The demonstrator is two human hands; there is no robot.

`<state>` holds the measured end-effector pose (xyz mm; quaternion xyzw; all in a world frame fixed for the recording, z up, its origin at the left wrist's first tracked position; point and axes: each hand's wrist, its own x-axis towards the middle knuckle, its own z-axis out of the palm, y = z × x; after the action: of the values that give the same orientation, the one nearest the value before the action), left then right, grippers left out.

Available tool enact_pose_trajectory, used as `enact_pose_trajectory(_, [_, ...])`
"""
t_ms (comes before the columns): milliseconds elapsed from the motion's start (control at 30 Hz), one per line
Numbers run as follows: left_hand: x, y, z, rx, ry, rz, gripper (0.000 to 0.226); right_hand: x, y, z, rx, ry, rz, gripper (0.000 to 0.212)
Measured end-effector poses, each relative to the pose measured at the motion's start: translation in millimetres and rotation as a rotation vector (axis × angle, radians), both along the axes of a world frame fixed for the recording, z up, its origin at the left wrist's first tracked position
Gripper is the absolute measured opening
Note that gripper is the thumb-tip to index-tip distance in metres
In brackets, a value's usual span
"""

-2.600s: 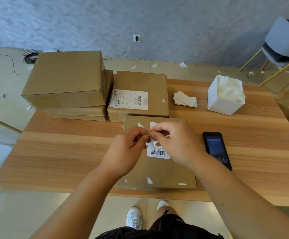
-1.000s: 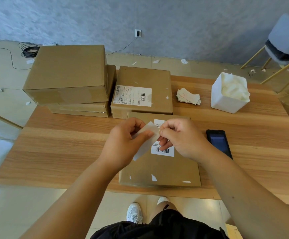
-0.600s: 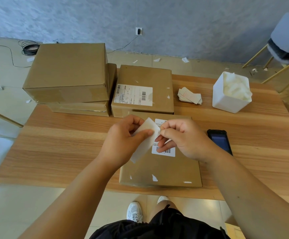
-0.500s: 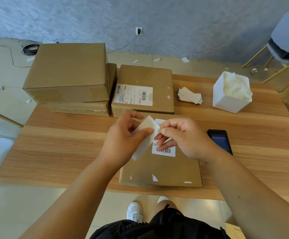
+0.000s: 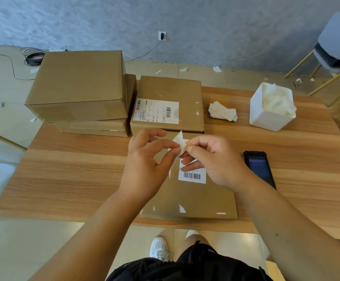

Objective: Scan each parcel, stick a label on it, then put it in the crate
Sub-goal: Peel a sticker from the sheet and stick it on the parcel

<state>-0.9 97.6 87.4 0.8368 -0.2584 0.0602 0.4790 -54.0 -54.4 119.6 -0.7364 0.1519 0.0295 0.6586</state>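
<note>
A flat brown parcel [image 5: 195, 199] lies at the table's near edge with a white barcode label [image 5: 192, 176] stuck on its top. Above it my left hand [image 5: 146, 165] and my right hand [image 5: 211, 159] both pinch a small white label sheet [image 5: 179, 141], which is twisted between the fingertips. Behind it sits another flat parcel [image 5: 171, 92] bearing a large printed shipping label [image 5: 158, 110]. A black handheld scanner [image 5: 259, 167] lies on the table right of my right hand. No crate is in view.
A large box [image 5: 77, 86] sits on flatter boxes [image 5: 96, 126] at the table's back left. A stack of paper labels [image 5: 223, 113] and a white bin [image 5: 270, 108] of crumpled paper stand at the back right. A chair [image 5: 335, 49] is beyond.
The white sheet has been pulled apart and twisted between my fingertips; it now stands more upright and narrower. My left thumb and fingers have spread apart. The parcels and scanner have not moved.
</note>
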Motion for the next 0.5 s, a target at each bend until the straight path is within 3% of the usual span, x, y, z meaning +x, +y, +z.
enact_pose_trajectory(233, [-4.5, -0.8, 10.0, -0.092, 0.181, -0.097, 0.006, -1.3, 1.9, -2.1, 0.011, -0.022, 0.018, 0.025])
enact_pose_trajectory(500, [-7.1, -2.3, 12.1, -0.159, 0.315, -0.108, 0.016, -4.2, -0.2, -2.2, 0.042, 0.002, 0.037, 0.022])
